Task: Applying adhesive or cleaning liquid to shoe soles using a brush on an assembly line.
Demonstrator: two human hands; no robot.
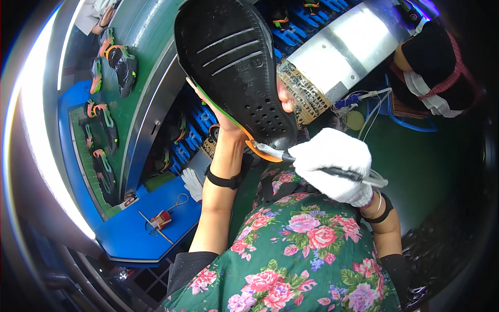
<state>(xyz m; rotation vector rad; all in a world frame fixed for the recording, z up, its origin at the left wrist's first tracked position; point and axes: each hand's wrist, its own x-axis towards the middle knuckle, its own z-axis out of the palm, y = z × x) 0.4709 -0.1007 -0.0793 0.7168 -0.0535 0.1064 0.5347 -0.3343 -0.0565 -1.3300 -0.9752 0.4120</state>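
My bare left hand [226, 118] is closed around a black shoe [228, 62], held sole side up with its toe pointing away. Three slots and many small holes mark the black underside, and a green and orange edge shows at the heel. In a white knit glove, my right hand [335, 164] is closed on a glue brush [280, 154] with a black handle and a clear tube behind it. Its pale bristles touch the orange edge at the heel.
A green conveyor belt [148, 26] with several shoes [125, 70] runs on the left. On the blue table [125, 239] are a small red device [160, 220] and a white glove [192, 183]. Blue racks [293, 36] stand ahead, beside a metal cover [358, 39]. People sit nearby.
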